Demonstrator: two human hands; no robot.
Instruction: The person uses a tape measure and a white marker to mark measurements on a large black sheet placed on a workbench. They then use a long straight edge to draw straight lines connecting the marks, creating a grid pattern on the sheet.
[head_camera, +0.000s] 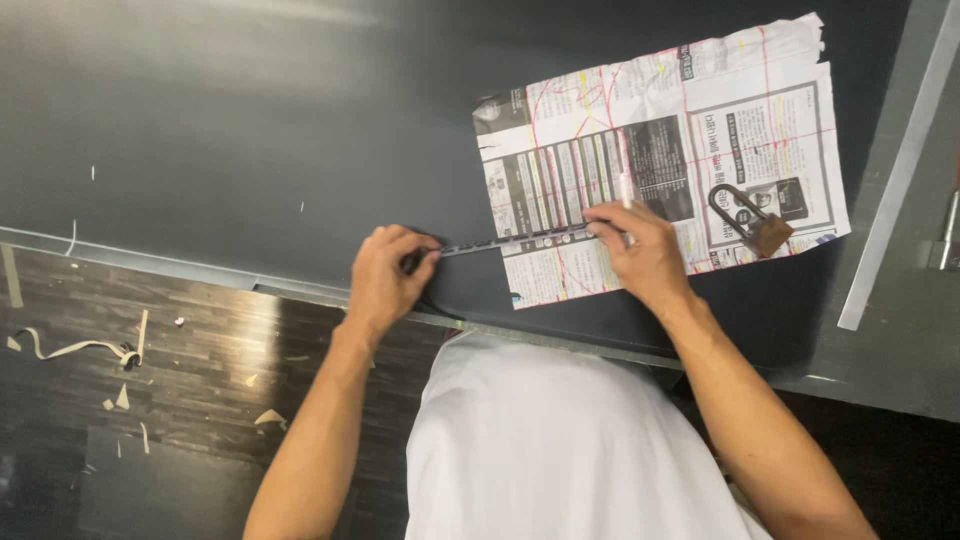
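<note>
A large dark grey table top (230, 130) fills the upper half, with a soft shine of light at 12 o'clock. Below it, from 7 to 9 o'clock, is a dark wooden floor (200, 400) — glossy, with pale paper scraps (80, 350) lying on it. At 3 o'clock lies a grey metal strip (900, 170).

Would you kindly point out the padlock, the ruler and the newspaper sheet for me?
padlock (768, 236): head view, on its brown body.
ruler (510, 241): head view, mid-length between the hands.
newspaper sheet (600, 110): head view, upper printed area.
</note>
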